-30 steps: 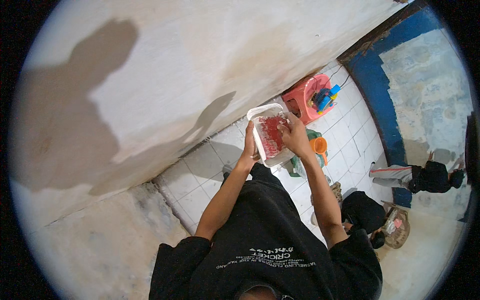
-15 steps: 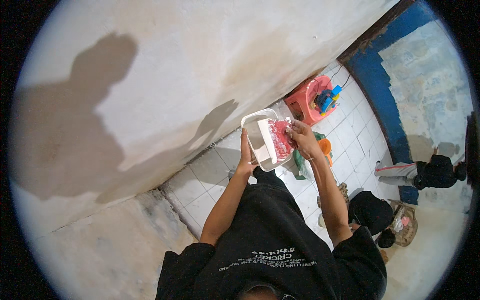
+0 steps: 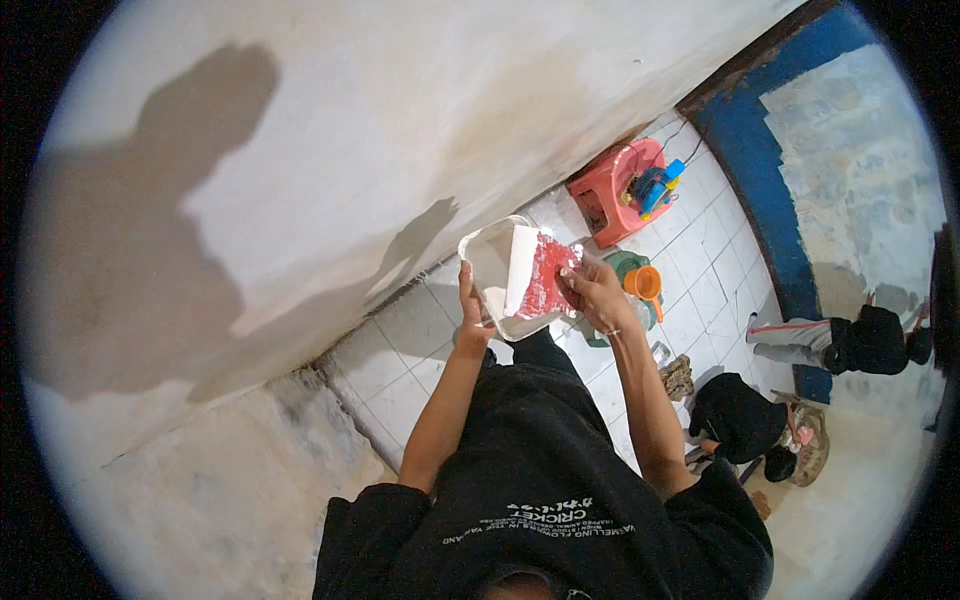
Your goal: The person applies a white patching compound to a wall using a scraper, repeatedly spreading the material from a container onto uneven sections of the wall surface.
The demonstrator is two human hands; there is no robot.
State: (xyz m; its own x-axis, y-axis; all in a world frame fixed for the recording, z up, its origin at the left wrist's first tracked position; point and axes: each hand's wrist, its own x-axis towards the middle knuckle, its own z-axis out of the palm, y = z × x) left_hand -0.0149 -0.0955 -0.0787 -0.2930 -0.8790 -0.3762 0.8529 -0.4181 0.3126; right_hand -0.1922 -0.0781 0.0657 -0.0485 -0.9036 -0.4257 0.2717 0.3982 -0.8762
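My left hand (image 3: 472, 308) grips the side of a white plastic tub (image 3: 478, 237), holding it up in front of me. My right hand (image 3: 598, 298) is closed on a red scraper (image 3: 550, 278) over the tub. A thick band of white paste (image 3: 520, 270) lies along the scraper's leading edge, and smears of it cover the red face. Paste also coats the inside of the tub.
A pink stool (image 3: 604, 195) carries a blue-and-yellow device with cords. An orange dipper (image 3: 643, 282) and green container (image 3: 634, 262) are on the tiled floor (image 3: 385, 390). A pale wall (image 3: 380, 120) runs left. Two co-workers (image 3: 868, 338) (image 3: 738, 418) are at right, near a blue-edged wall.
The tub and both hands have shifted left. The scraper now shows a broad white load of paste along its edge, unlike a second ago, and is tilted differently in my right hand.
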